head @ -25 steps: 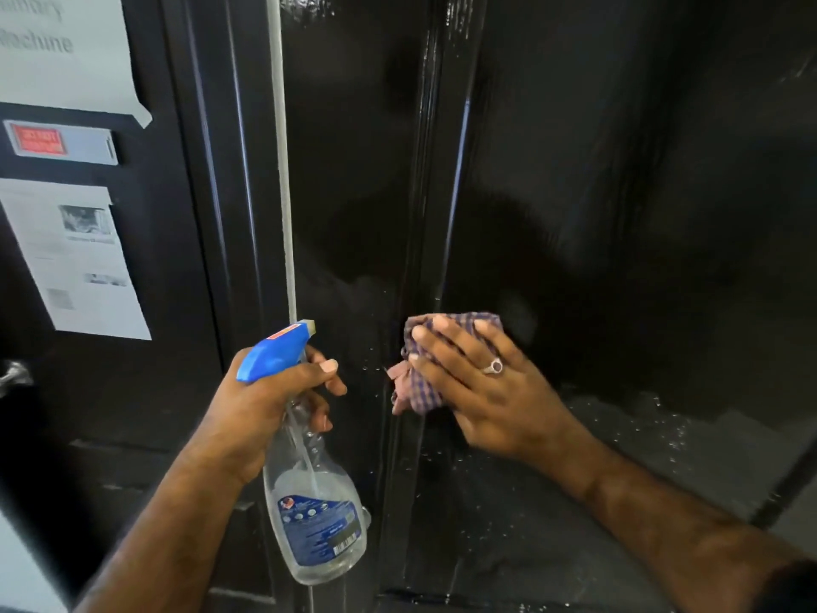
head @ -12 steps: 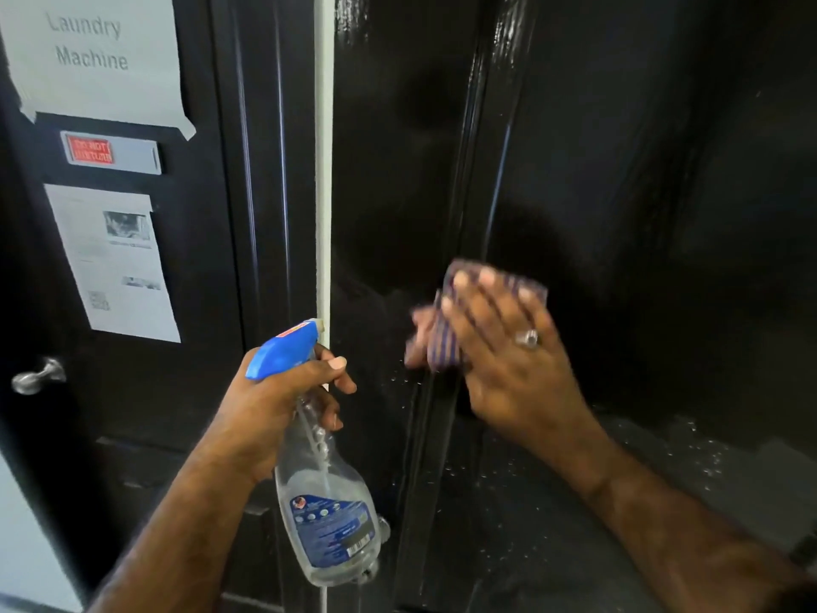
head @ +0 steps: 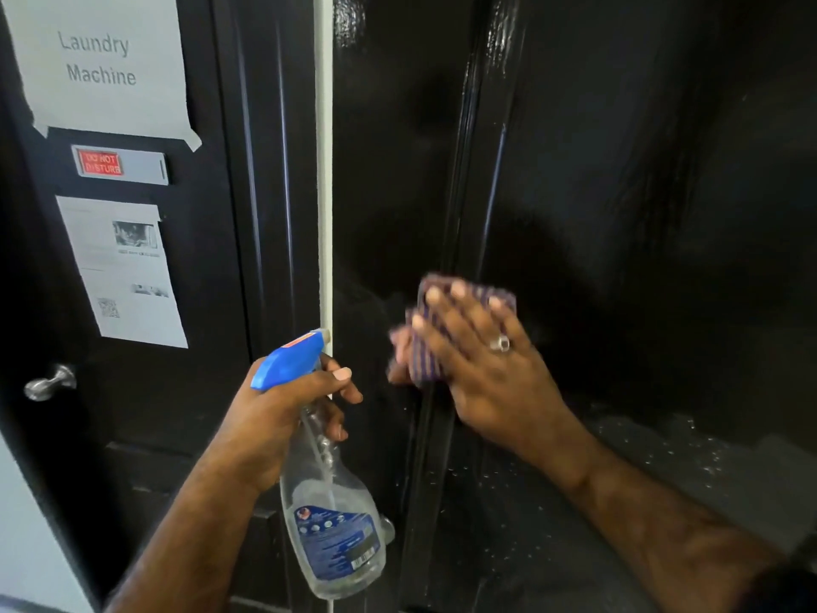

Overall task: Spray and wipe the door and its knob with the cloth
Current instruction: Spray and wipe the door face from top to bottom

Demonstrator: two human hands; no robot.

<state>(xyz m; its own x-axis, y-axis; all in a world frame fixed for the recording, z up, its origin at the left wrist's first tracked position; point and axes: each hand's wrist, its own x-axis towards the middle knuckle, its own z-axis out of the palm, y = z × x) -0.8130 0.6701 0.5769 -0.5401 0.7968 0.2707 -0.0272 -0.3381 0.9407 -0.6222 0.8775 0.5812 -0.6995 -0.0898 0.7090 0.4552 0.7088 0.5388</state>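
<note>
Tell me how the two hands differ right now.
The left hand is curled round the spray bottle, held off the door; the right hand lies flat, pressing the checked cloth against the black door. The right wears a ring; the left shows none. Both are bare.

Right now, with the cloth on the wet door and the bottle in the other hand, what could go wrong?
1. The spray bottle hangs from the left hand close to the door edge; a swing could knock it.
2. Droplets sit on the lower panel beside the right hand; they may dry streaky.
3. The cloth is bunched, so the moulding groove may get skipped.
</note>
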